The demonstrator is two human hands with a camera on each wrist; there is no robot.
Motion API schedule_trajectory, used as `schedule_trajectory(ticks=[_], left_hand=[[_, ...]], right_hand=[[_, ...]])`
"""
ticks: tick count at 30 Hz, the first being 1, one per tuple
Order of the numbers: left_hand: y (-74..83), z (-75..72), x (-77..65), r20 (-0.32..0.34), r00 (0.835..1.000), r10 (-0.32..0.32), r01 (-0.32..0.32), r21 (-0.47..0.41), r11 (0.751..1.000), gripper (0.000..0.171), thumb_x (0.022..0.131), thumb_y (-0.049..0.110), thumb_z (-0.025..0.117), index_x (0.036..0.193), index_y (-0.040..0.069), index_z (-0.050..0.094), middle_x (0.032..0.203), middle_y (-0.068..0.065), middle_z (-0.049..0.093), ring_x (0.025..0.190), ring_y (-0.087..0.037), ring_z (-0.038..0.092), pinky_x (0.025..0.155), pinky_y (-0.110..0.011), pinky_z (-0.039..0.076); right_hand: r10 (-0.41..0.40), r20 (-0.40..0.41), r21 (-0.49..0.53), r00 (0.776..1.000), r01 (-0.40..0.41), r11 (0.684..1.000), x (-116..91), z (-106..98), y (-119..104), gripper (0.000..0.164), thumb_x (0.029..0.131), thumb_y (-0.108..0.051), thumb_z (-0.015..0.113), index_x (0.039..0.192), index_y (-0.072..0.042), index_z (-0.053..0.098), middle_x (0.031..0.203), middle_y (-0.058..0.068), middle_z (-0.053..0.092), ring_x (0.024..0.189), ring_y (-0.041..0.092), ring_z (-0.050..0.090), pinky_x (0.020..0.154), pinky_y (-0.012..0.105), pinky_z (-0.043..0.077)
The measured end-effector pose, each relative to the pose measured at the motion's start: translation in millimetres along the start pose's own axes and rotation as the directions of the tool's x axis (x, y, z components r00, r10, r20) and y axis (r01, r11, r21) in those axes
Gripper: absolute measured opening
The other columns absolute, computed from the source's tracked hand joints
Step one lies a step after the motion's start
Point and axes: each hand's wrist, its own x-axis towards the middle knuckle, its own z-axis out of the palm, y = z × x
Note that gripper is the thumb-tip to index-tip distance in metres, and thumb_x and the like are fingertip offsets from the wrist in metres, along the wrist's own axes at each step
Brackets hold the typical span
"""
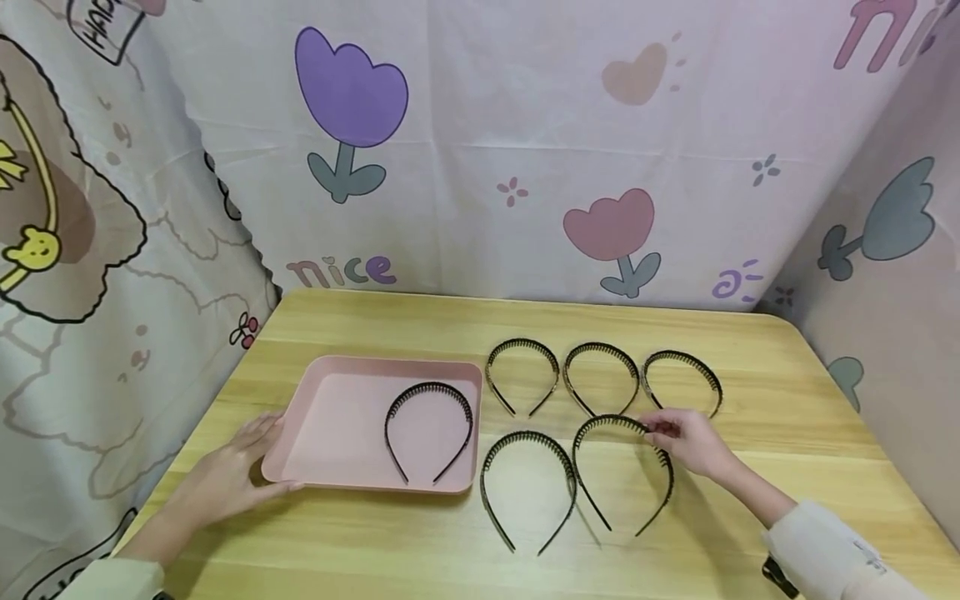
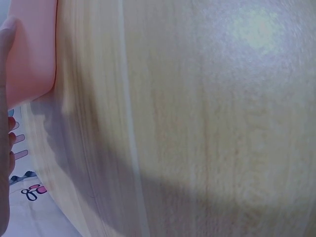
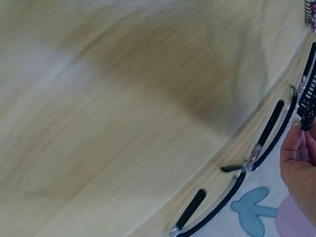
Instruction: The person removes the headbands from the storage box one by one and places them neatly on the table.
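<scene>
My right hand (image 1: 692,442) pinches a black toothed headband (image 1: 587,442) by the upper right of its arch; its shadow falls apart from it on the wood. The right wrist view shows that hand (image 3: 300,158) with the dark band (image 3: 307,111) at its fingertips. To the left lies another headband (image 1: 491,462), close to the held one. A pink tray (image 1: 375,485) contains one headband (image 1: 388,429) on its right side. My left hand (image 1: 225,475) touches the tray's near left corner, thumb along the front wall and fingers extended at the left side.
Behind lie three more headbands in a row: left (image 1: 557,367), middle (image 1: 567,379) and right (image 1: 701,367). All stand on a light wooden table (image 1: 420,550). A printed curtain (image 1: 480,225) hangs along the table's back and sides.
</scene>
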Motion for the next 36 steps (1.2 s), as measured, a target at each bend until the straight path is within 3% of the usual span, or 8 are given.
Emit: schedule_trajectory(ticks=[2,3,6,9,10,13,21,36], left_hand=[[-1.2,1.8,-0.8,-0.016,1.000,0.012,-0.012,0.000,1.000,0.089,0.062,0.051,0.078,0.130,-0.001,0.052,0.130,-0.022,0.053,0.128,-0.032,0.045,0.107,-0.042,0.038],[-1.6,2.5,-1.1,-0.021,1.000,0.016,-0.016,0.000,1.000,0.089,0.062,0.051,0.079,0.130,-0.001,0.052,0.130,-0.022,0.053,0.129,-0.031,0.044,0.107,-0.042,0.038],[-2.8,3.6,-1.0,-0.025,1.000,0.018,-0.018,-0.001,1.000,0.090,0.062,0.051,0.078,0.131,-0.001,0.051,0.129,-0.023,0.054,0.129,-0.031,0.044,0.106,-0.043,0.039],[-2.3,2.6,-1.9,-0.017,1.000,0.014,-0.015,-0.003,1.000,0.091,0.062,0.052,0.078,0.131,-0.002,0.051,0.127,-0.026,0.054,0.123,-0.037,0.048,0.085,-0.058,0.049],[-2.1,2.3,-1.5,-0.018,1.000,0.014,-0.014,-0.001,1.000,0.091,0.062,0.052,0.078,0.130,-0.002,0.051,0.127,-0.026,0.054,0.120,-0.040,0.050,0.084,-0.058,0.049],[-1.5,0.3,1.4,-0.013,1.000,0.018,-0.018,0.000,1.000,0.091,0.062,0.052,0.078,0.129,-0.004,0.052,0.127,-0.027,0.054,0.117,-0.042,0.051,0.084,-0.058,0.049],[-1.0,2.0,-1.0,-0.015,1.000,0.009,-0.009,-0.008,1.000,0.091,0.061,0.051,0.079,0.128,-0.004,0.052,0.127,-0.027,0.053,0.116,-0.043,0.051,0.085,-0.058,0.049],[-0.4,1.5,-0.9,0.004,1.000,0.001,-0.001,0.011,1.000,0.090,0.063,0.051,0.078,0.129,-0.004,0.052,0.130,-0.025,0.053,0.122,-0.039,0.049,0.089,-0.056,0.046]], right_hand=[[0.009,-0.018,-0.002,1.000,-0.009,1.000,-3.6,-2.3,4.0,0.017,0.077,0.005,0.066,0.094,0.007,0.069,0.084,0.014,0.070,0.071,-0.009,0.053,0.060,0.016,0.052],[0.001,-0.028,-0.001,1.000,-0.001,1.000,-5.2,-2.8,6.2,0.017,0.077,0.006,0.066,0.093,0.007,0.069,0.084,0.015,0.070,0.071,-0.010,0.053,0.059,0.016,0.052],[-0.020,-0.043,0.012,0.999,0.021,1.000,-9.4,-2.6,11.7,0.017,0.075,0.008,0.066,0.092,0.009,0.068,0.082,0.016,0.070,0.070,-0.010,0.054,0.057,0.016,0.052],[-0.006,-0.032,0.022,0.999,0.007,1.000,-13.6,1.5,14.3,0.017,0.075,0.008,0.066,0.092,0.010,0.068,0.083,0.018,0.070,0.069,-0.008,0.055,0.057,0.016,0.053],[0.003,-0.025,0.021,1.000,-0.002,1.000,-14.8,2.6,14.8,0.017,0.075,0.007,0.067,0.092,0.009,0.068,0.084,0.019,0.070,0.069,-0.008,0.055,0.057,0.016,0.053],[0.020,-0.018,0.013,1.000,-0.020,1.000,-18.2,5.6,15.9,0.016,0.075,0.006,0.067,0.091,0.008,0.068,0.085,0.019,0.070,0.068,-0.008,0.055,0.056,0.016,0.052],[-0.037,-0.039,0.000,0.999,0.037,0.999,-18.2,10.9,22.2,0.015,0.073,0.008,0.068,0.088,0.007,0.069,0.080,0.014,0.069,0.068,-0.008,0.054,0.056,0.016,0.053],[0.058,-0.007,0.014,0.998,-0.058,0.998,-13.4,13.5,19.6,0.017,0.073,0.002,0.072,0.089,0.006,0.068,0.079,0.010,0.068,0.066,-0.006,0.052,0.057,0.016,0.051]])
